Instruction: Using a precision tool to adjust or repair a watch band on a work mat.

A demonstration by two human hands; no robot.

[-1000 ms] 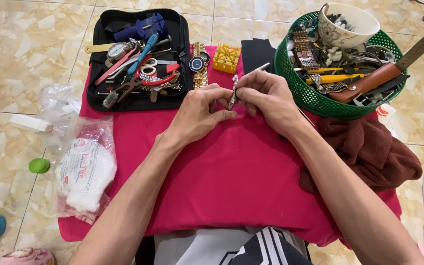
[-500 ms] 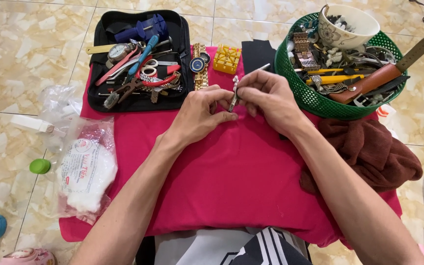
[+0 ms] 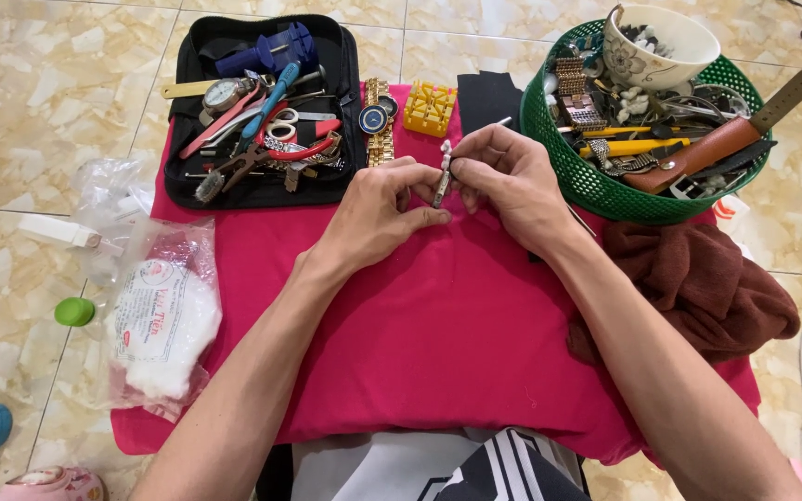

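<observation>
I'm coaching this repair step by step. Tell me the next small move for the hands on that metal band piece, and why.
Probably steady it lower: the left hand and right hand pinch the small metal band piece upright in the air above the red cloth, with a thin tool poking from the right hand. Resting it down would likely help.

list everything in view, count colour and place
cloth: 1, pink, floor centre
metal strip: 1, silver, pinched between both hands
tool case: 1, black, open, top left
watch: 1, gold, blue dial, right of case
block: 1, yellow, top centre
black pad: 1, right of block
basket: 1, green, top right, full of parts
bowl: 1, white, in basket
rag: 1, brown, right
cotton bag: 1, clear, left
cap: 1, green, floor left
left hand: on strip
right hand: on strip
</observation>
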